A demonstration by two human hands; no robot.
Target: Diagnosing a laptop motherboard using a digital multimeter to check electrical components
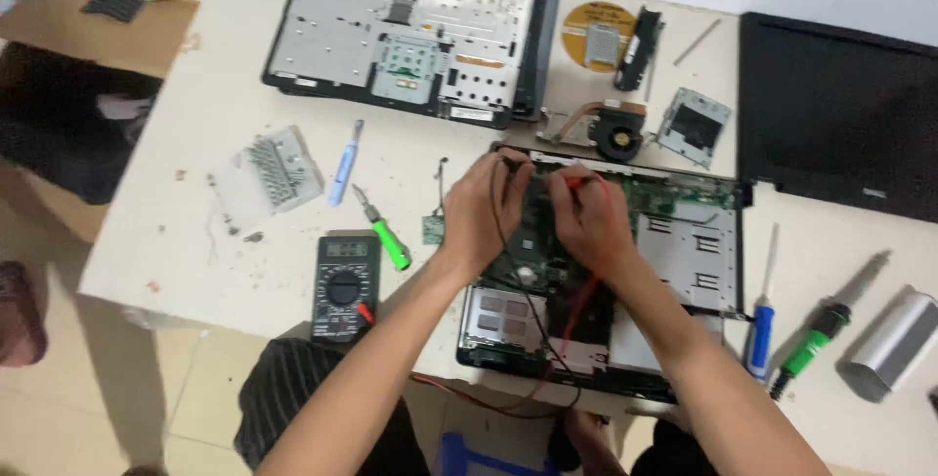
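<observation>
Risk: short. Left hand point(486, 210) pinching black probe point(505, 165), right hand point(586, 217) pinching red probe point(576, 183), both on bare circuit board point(674, 197) of opened laptop point(684, 261) at table's point(195, 144) front edge. Slip bridges pins. Trailing leads point(528, 300) snag.

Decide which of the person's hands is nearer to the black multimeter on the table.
Left. The left hand is over the opened laptop, just right of the multimeter; the right hand lies farther right.

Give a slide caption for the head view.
Both hands, left hand and right hand, probe an opened laptop base; multimeter alongside.
</observation>
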